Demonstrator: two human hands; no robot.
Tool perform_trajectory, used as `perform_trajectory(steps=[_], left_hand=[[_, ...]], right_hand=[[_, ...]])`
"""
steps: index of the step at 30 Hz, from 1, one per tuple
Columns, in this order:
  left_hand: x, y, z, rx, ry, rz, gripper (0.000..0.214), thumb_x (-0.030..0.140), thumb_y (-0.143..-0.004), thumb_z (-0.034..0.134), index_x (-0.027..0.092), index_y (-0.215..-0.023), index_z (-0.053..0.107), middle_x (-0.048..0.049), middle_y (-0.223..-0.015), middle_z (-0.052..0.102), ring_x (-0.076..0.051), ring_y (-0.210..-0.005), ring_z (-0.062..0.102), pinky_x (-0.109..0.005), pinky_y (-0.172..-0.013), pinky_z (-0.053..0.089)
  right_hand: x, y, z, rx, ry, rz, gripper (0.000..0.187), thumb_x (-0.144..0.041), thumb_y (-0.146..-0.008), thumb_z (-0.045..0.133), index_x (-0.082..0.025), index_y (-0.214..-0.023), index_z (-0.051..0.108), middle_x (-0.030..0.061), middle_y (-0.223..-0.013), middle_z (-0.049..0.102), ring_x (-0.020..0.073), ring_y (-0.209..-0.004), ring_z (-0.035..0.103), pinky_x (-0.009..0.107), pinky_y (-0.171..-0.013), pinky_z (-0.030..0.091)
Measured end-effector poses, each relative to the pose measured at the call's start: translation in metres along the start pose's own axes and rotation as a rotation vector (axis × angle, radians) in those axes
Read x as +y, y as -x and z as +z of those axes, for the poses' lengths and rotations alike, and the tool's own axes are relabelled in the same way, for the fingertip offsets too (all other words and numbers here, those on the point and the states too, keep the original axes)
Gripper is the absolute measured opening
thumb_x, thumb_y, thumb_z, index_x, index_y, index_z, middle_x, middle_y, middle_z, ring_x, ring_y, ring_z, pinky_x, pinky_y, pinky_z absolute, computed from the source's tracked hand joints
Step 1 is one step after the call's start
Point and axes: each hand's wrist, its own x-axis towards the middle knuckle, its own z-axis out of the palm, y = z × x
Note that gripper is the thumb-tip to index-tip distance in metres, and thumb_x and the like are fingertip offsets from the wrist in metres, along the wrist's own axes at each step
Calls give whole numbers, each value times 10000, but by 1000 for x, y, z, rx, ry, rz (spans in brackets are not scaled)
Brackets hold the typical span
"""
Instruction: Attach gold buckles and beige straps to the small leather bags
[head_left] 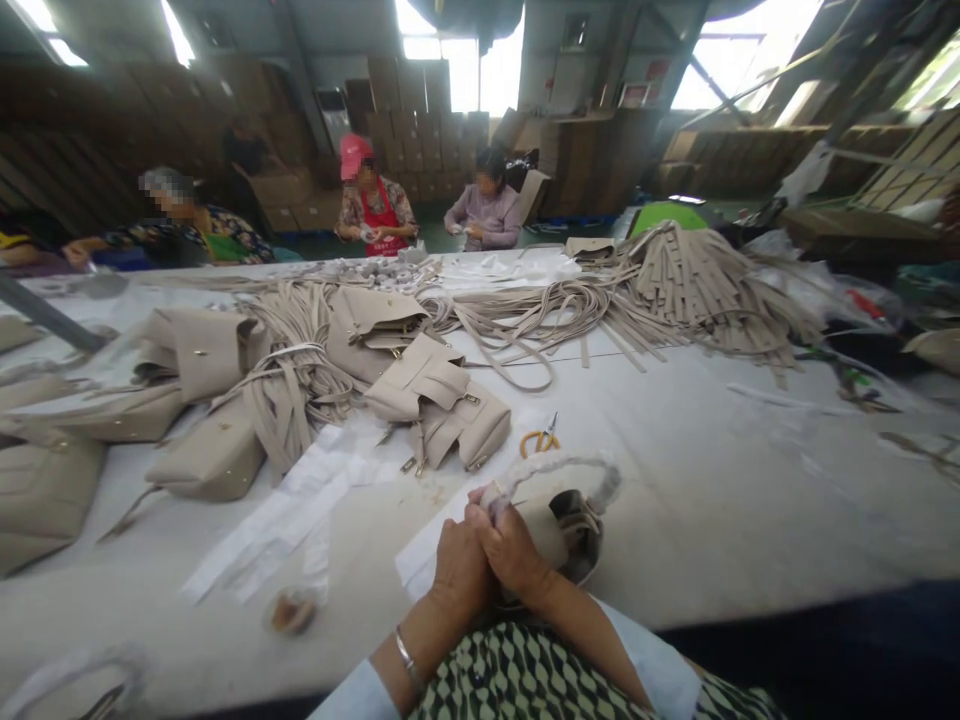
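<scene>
A beige handbag point(546, 528) rests on the table close to my body, its dark inside partly showing. Its curved handle point(559, 462) is wrapped in clear plastic film. My left hand point(459, 562) and my right hand point(511, 548) are pressed together at the near end of that handle. Both have closed fingers, and the right one grips the wrapped handle end. What the left fingers pinch is hidden behind the hands. White paper point(420, 560) lies beside the left hand. Just beyond the bag are yellow-handled scissors point(541, 438).
Unfinished-looking beige bags point(442, 405) and bundled straps point(300, 380) cover the table's left and middle. A large strap pile point(690, 280) stands at the back right. White paper strips point(277, 510) and a small roll of tape point(291, 612) lie left. Several people sit across the table.
</scene>
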Motion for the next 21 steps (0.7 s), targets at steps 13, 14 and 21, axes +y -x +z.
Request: perform_trajectory(steps=[13, 14, 21], left_hand=[[-27, -32, -75, -278, 931, 9, 385, 420, -682, 691, 131, -908, 579, -23, -746, 617, -152, -623, 567, -264, -579, 451], [-22, -38, -74, -284, 951, 10, 371, 417, -665, 708, 130, -856, 571, 9, -655, 581, -119, -538, 520, -237, -522, 418], [-22, -57, -54, -136, 1145, -22, 371, 504, -739, 600, 164, -746, 449, 46, -577, 489, -59, -429, 440, -182, -417, 315]], right_hand=[[12, -1, 30, -232, 65, 16, 221, -331, -857, 442, -175, -897, 594, 58, -842, 657, 190, -768, 612, 317, -708, 498], [16, 0, 33, -239, 78, 16, 199, -316, -838, 473, -176, -914, 591, 54, -847, 653, 193, -781, 607, 321, -716, 497], [38, 30, 36, -164, 325, 20, 260, -173, -710, 611, -174, -965, 562, 47, -939, 608, 205, -914, 558, 330, -836, 440]])
